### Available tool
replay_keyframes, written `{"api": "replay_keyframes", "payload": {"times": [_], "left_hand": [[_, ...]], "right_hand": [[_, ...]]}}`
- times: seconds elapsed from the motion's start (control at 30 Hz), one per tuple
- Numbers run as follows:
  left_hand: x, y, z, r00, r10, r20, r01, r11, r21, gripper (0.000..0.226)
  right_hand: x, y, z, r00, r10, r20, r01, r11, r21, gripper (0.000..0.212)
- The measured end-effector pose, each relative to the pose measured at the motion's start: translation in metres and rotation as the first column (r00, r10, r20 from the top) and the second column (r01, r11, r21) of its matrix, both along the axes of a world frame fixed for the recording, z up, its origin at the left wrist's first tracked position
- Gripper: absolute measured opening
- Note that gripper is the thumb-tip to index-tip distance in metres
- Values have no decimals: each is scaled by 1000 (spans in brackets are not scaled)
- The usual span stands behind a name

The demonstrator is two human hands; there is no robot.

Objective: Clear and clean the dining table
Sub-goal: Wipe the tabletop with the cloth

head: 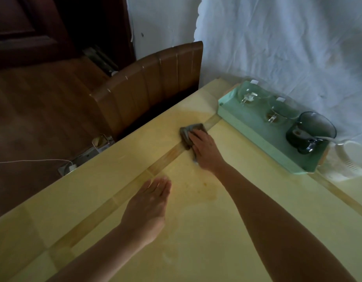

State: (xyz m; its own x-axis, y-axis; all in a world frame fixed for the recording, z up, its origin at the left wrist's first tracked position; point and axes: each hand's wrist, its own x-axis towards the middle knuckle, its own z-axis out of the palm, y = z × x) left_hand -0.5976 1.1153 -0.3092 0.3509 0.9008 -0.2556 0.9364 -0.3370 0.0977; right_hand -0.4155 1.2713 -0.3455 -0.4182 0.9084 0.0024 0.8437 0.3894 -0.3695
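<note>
Right hand pressed flat on a crumpled grey cloth, pinning it to the glossy yellow counter over a darker inlaid stripe. Left hand spread wide, empty, palm down on the counter nearer the body. Mint-green tray holding glass cups beside the wall.

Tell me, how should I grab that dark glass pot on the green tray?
Probably by its handle. The pot stands upright at the near end of the tray, and the handle sticks out toward the table's open middle. Reach in from that side, fingers around the handle. The wall is close behind it, and two glass bowls crowd the far side.
</note>
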Motion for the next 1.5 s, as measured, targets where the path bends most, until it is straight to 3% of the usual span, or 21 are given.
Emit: {"api": "replay_keyframes", "payload": {"times": [0.1, 0.17, 0.27, 0.4, 0.5, 0.63, 0.77, 0.8, 0.87, 0.97, 1.03, 1.17, 1.33, 1.4, 1.5], "left_hand": [[0, 3, 11, 1000, -13, 8, 13, 998, -64, 75], [-6, 8, 15, 998, -33, 52, 36, 998, -50, 65], [-30, 23, 19, 994, 69, 80, -66, 997, -38, 62], [-85, 50, 20, 974, 209, -90, -222, 960, -171, 83], [-105, 53, 18, 965, 209, -159, -252, 907, -338, 115], [-102, 55, 14, 966, 196, -168, -248, 888, -388, 131], [-98, 55, 16, 968, 199, -155, -245, 886, -393, 134], [-98, 54, 16, 967, 210, -145, -251, 883, -397, 134], [-98, 51, 17, 966, 228, -122, -258, 873, -413, 135], [-99, 50, 15, 968, 234, -96, -252, 884, -393, 135], [-98, 49, 16, 968, 232, -93, -250, 883, -398, 134], [-97, 51, 18, 966, 238, -97, -257, 877, -405, 133], [-98, 53, 18, 965, 239, -110, -263, 869, -419, 134], [-98, 53, 19, 964, 243, -105, -265, 865, -426, 134], [-98, 53, 18, 962, 253, -105, -273, 860, -431, 135]], "right_hand": [[25, -14, -3, 998, -27, 58, 25, 999, 23, 55], [44, -16, -2, 980, -172, 100, 172, 985, 8, 54], [54, -7, 3, 914, -389, 114, 394, 919, -19, 54], [31, 15, 6, 829, -540, 146, 549, 836, -21, 59], [-3, 33, 6, 872, -472, 132, 480, 877, -34, 63], [-60, 19, 2, 991, -63, 116, 56, 997, 58, 70], [-46, 8, -2, 963, 234, 131, -235, 972, -10, 77], [-34, 19, -4, 973, 198, 120, -203, 979, 27, 75], [-16, 48, -6, 992, -63, 111, 58, 997, 46, 64], [-18, 85, 3, 920, -359, 159, 370, 928, -50, 69], [-42, 96, 2, 922, -353, 159, 365, 930, -50, 72], [-96, 75, 4, 993, -67, 101, 64, 998, 26, 67], [-108, 6, 5, 974, 188, 123, -187, 982, -21, 66], [-104, 13, 7, 979, 158, 131, -154, 987, -47, 67], [-85, 39, 9, 990, -87, 115, 95, 993, -66, 69]]}}
